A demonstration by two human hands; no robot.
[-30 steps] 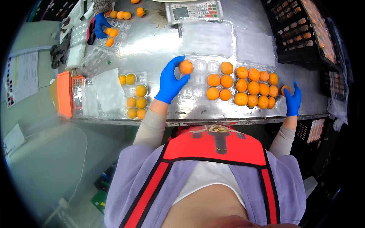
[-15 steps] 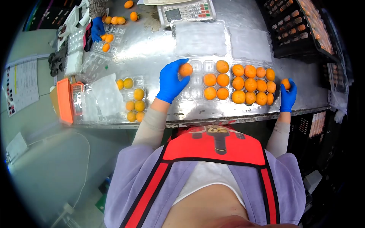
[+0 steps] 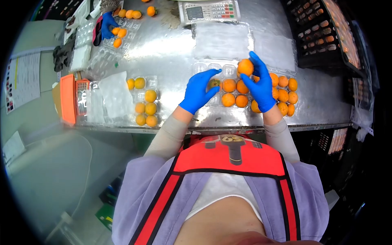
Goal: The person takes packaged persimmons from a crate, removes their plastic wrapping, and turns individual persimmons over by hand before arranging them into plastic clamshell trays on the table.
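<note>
My left hand (image 3: 199,90), in a blue glove, has its fingers apart beside an orange fruit (image 3: 214,84) in the middle row of a clear plastic tray (image 3: 215,67). Several more fruits sit in that tray's right part. My right hand (image 3: 261,85), also gloved in blue, grips an orange fruit (image 3: 245,67) between thumb and fingers above the tray's upper right. Beneath and beside this hand, a second tray of orange fruits (image 3: 282,95) is partly covered by it.
A scale (image 3: 210,11) stands at the back; a black crate (image 3: 322,34) is at the right. On the left are a part-filled tray (image 3: 150,96), a white sheet (image 3: 116,96) and an orange box (image 3: 68,99). Another person's gloved hand (image 3: 108,25) touches fruits at the upper left.
My left hand has let go of its fruit, which now lies in the tray's middle row. My right hand has moved left from the far right, carrying a fruit over the tray.
</note>
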